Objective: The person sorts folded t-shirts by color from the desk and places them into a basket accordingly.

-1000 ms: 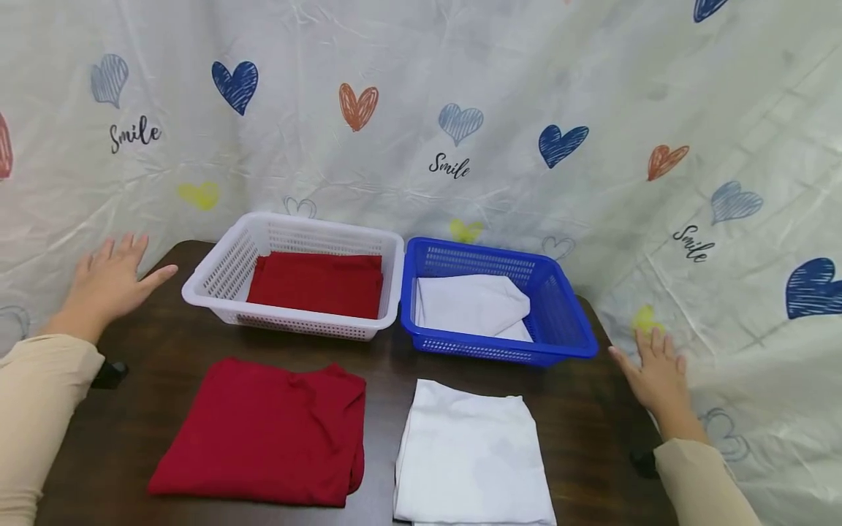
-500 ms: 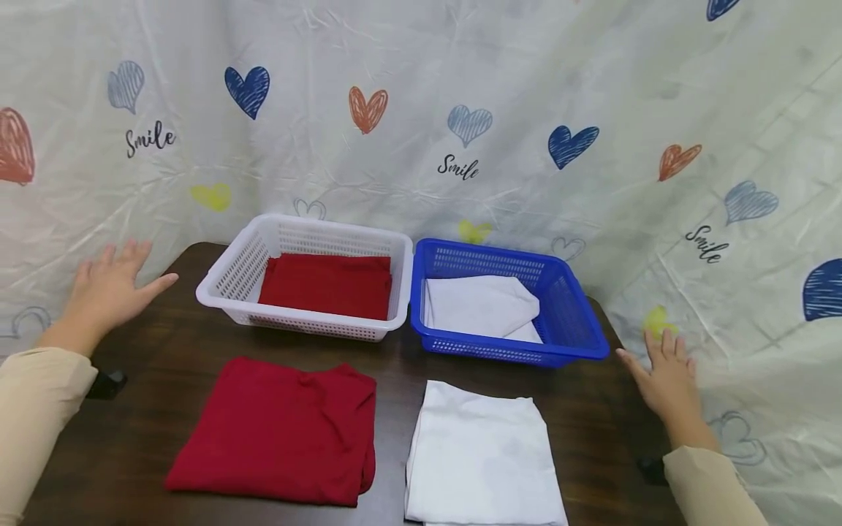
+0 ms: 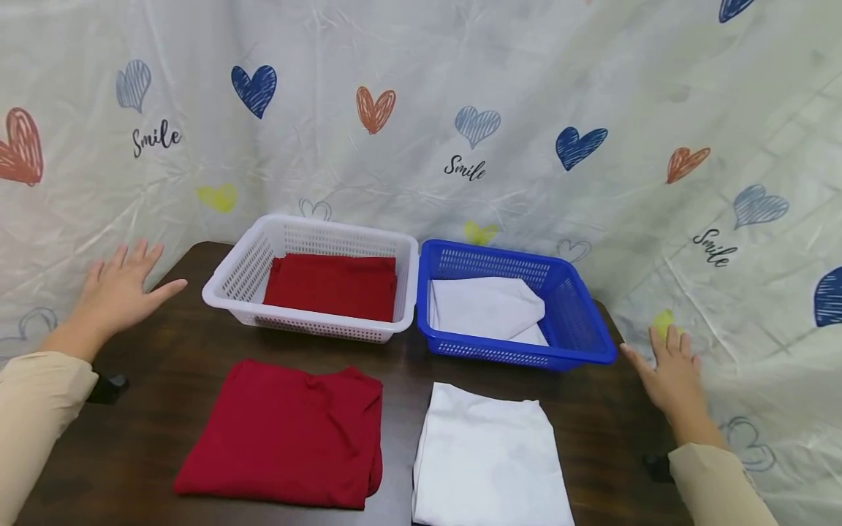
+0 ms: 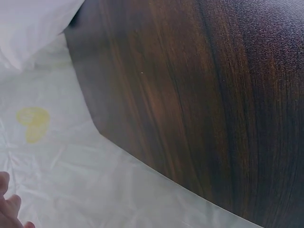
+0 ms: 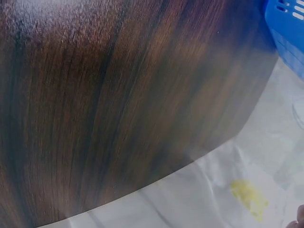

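Note:
In the head view my left hand, fingers spread and straight, is left of the white basket and holds nothing. My right hand, also spread and holding nothing, is right of the blue basket. Folded red cloth lies in the white basket, and folded white cloth in the blue one. Nearer the front, a folded red cloth lies on the left and a folded white cloth on the right. Only fingertips show in the left wrist view.
The dark wooden table has its cut corners beside the two baskets, which stand side by side along the back. Behind it hangs a pale curtain printed with hearts and the word Smile. A black band shows at each wrist.
The head view has shifted, so the baskets and cloths appear slightly farther right. Both hands keep their spread pose, and the cloths look undisturbed.

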Tool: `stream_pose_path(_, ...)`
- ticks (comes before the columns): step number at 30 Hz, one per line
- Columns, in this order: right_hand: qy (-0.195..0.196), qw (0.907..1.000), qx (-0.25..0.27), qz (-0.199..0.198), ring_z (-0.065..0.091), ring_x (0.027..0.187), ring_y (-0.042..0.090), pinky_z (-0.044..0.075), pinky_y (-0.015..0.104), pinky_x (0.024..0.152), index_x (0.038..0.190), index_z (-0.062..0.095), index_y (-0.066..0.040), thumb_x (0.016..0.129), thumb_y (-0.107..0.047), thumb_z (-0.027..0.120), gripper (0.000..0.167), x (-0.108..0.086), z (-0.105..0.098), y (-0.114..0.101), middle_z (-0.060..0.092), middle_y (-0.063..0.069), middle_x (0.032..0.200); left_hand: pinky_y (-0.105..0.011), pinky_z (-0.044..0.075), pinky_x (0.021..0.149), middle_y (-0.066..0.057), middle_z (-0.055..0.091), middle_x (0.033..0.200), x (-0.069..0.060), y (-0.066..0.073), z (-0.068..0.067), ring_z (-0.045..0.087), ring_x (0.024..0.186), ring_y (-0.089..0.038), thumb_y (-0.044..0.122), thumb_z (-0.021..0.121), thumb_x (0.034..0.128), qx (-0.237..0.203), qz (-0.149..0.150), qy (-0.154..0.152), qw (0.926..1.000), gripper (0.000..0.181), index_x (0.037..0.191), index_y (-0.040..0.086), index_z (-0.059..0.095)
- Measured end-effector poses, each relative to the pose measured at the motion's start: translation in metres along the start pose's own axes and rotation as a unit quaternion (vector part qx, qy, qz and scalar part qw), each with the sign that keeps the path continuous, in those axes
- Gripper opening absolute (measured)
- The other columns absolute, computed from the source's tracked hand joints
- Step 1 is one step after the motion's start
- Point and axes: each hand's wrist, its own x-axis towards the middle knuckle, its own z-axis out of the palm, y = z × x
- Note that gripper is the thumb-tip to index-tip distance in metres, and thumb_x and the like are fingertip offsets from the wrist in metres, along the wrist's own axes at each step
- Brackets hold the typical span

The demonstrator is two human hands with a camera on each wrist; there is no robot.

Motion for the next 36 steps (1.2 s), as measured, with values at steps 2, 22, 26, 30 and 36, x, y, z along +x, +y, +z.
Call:
stream_pose_path(2, 0.001, 1.0000, 0.004, -0.004, -0.014, 0.145, 0.057, -0.003, 0.077, 0.112, 0.155, 0.008, 0.006, 0.104, -0.057, 0.030, 0.084, 0.001, 0.002, -0.002, -0.006, 0.041, 0.156, -0.076, -0.004, 0.112, -0.031, 0.003, 0.162, 0.000, -0.001, -0.001, -0.004, 0.149, -0.054, 0.063, 0.040, 0.0980, 0.002, 0.001, 0.003, 1.0000, 0.091, 0.159, 0.006, 0.004)
stream_pose_path(22, -0.011, 0.9981, 0.019, -0.058, -0.008, 0.148, 0.054, -0.007, 0.075, 0.114, 0.156, 0.009, 0.006, 0.105, -0.051, 0.037, 0.081, -0.004, 0.008, -0.029, -0.001, 0.039, 0.158, -0.075, 0.004, 0.112, -0.032, 0.008, 0.161, -0.010, 0.016, -0.002, 0.008, 0.147, -0.054, 0.064, 0.043, 0.0972, 0.020, 0.009, -0.014, 0.9997, 0.095, 0.158, 0.001, 0.007)
stream_pose_path(26, -0.007, 0.9978, 0.022, -0.062, -0.007, 0.149, 0.054, -0.006, 0.075, 0.114, 0.155, 0.010, 0.007, 0.105, -0.051, 0.037, 0.081, -0.007, 0.009, -0.033, 0.002, 0.040, 0.158, -0.073, 0.006, 0.114, -0.031, 0.008, 0.162, -0.010, 0.024, -0.001, 0.008, 0.149, -0.052, 0.063, 0.043, 0.0978, 0.019, 0.021, -0.011, 0.9995, 0.093, 0.158, 0.001, 0.008)
stream_pose_path(30, -0.006, 0.9976, 0.027, -0.063, -0.009, 0.149, 0.052, -0.007, 0.075, 0.114, 0.156, 0.008, 0.007, 0.106, -0.049, 0.037, 0.080, -0.012, 0.009, -0.037, 0.001, 0.039, 0.158, -0.072, 0.005, 0.115, -0.030, 0.006, 0.162, -0.011, 0.031, -0.001, 0.007, 0.149, -0.053, 0.062, 0.043, 0.0985, 0.020, 0.027, -0.017, 0.9993, 0.092, 0.158, 0.001, 0.007)
stream_pose_path(36, -0.004, 0.9973, 0.027, -0.068, -0.009, 0.149, 0.053, -0.010, 0.072, 0.116, 0.156, 0.013, 0.006, 0.105, -0.049, 0.040, 0.080, -0.020, 0.007, -0.051, 0.001, 0.039, 0.158, -0.071, 0.004, 0.116, -0.028, 0.007, 0.163, -0.017, 0.032, 0.002, 0.004, 0.150, -0.050, 0.059, 0.045, 0.0988, 0.009, 0.032, -0.002, 0.9994, 0.090, 0.159, 0.004, 0.007)
